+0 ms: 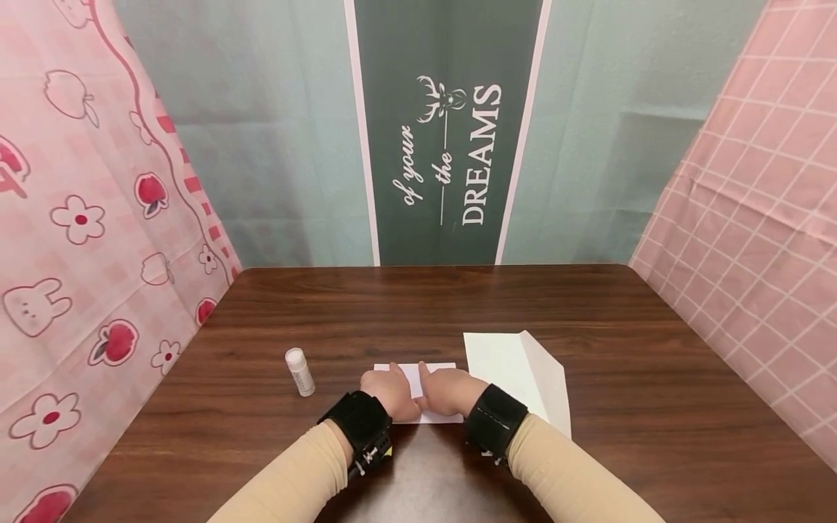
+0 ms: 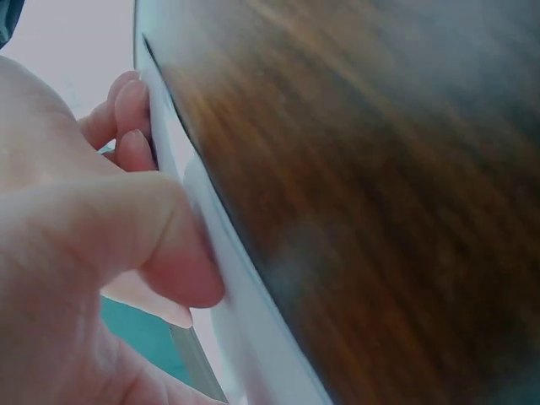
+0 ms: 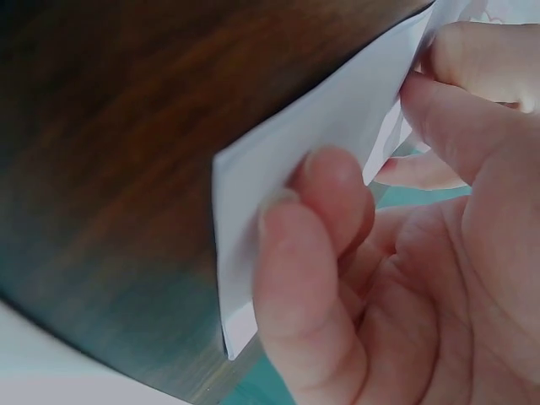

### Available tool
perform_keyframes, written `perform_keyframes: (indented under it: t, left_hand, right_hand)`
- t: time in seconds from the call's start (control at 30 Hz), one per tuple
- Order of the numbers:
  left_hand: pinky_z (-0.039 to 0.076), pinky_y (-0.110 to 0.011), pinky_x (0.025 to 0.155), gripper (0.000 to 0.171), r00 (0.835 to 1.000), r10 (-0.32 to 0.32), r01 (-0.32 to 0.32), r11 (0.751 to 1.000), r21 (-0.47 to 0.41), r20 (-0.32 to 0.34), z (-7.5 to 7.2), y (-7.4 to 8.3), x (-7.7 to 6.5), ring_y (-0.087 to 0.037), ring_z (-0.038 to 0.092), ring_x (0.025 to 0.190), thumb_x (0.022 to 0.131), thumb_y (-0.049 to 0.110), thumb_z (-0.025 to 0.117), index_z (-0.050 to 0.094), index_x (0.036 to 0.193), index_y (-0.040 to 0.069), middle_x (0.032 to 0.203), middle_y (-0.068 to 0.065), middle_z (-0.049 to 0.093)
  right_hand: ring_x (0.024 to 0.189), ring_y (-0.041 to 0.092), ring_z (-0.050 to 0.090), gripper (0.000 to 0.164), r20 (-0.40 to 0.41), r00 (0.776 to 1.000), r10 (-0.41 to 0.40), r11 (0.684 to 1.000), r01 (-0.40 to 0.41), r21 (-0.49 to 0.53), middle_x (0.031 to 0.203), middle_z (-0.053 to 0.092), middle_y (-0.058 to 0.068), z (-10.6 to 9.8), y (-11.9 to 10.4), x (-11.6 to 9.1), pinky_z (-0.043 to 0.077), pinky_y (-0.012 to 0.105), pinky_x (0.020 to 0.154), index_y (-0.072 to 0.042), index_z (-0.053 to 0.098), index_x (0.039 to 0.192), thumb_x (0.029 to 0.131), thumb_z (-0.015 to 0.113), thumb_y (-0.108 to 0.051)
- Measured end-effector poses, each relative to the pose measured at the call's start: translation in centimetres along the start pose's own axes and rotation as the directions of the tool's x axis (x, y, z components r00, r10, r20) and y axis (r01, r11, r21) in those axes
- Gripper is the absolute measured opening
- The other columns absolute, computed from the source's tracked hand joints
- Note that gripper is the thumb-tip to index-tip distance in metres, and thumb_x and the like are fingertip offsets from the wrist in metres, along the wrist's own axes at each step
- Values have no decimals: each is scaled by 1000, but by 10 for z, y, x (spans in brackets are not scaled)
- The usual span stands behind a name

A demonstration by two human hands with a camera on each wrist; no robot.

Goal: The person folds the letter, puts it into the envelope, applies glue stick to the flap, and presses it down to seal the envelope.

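A folded strip of white paper point(image 1: 415, 378) lies on the table in front of the person. Both hands are on it, close together near its middle. The left hand point(image 1: 391, 392) presses on its left part; in the left wrist view the thumb point(image 2: 190, 270) lies along the paper's edge. On the right part rests the right hand point(image 1: 451, 390), its index finger pointing forward in the head view. Bent fingers point(image 3: 295, 270) of that hand touch the paper's surface in the right wrist view. The hands cover much of the strip.
To the left stands a white tube like a glue stick point(image 1: 300, 372), seen tilted. A larger creased sheet of white paper point(image 1: 500, 359) lies to the right, partly under the right forearm. The brown wooden table point(image 1: 366, 305) ends at hanging curtains point(image 1: 275, 145).
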State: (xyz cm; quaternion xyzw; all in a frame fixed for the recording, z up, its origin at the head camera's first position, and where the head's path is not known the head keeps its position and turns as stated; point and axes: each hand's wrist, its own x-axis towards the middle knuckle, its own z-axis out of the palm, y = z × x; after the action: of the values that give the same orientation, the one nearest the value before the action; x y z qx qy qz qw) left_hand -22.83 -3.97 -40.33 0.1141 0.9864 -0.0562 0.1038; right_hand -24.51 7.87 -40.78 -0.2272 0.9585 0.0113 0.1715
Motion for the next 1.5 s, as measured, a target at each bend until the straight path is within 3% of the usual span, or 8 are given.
perform_keyframes:
  t: [0.7, 0.97, 1.4, 1.5]
  left_hand:
    - [45, -36, 63, 82, 999, -32, 31, 997, 74, 22, -5, 2, -3, -18, 62, 75, 80, 61, 51, 50, 130, -4, 93, -12, 69]
    - [46, -37, 66, 79, 999, -24, 21, 997, 78, 38, -5, 0, -2, -21, 61, 94, 81, 66, 47, 59, 123, 0, 125, -10, 58]
    - [48, -38, 68, 89, 1000, 11, -11, 1000, -2, 29, -7, -8, -4, -26, 63, 89, 77, 66, 51, 50, 129, -7, 127, -12, 56]
    - [49, -38, 70, 91, 998, 20, -19, 1000, -24, 55, -9, -11, -5, -27, 63, 90, 76, 65, 52, 48, 130, -7, 127, -11, 56]
  right_hand:
    - [98, 21, 62, 69, -6, 1000, 4, 999, -4, 36, 100, 67, 14, 4, -1, 2, 47, 38, 86, 2, 34, 141, 92, 54, -42]
    - [100, 22, 62, 69, -6, 1000, 14, 999, -14, 33, 104, 66, 15, 1, -1, 1, 47, 38, 87, 2, 34, 141, 92, 54, -42]
    - [97, 22, 63, 69, -33, 999, 4, 1000, -4, 1, 100, 67, 16, 3, -1, 0, 48, 37, 84, 4, 36, 139, 92, 53, -43]
    - [96, 22, 63, 69, -35, 999, 9, 1000, -9, 0, 100, 67, 16, 3, -1, 1, 48, 36, 84, 6, 37, 138, 92, 54, -43]
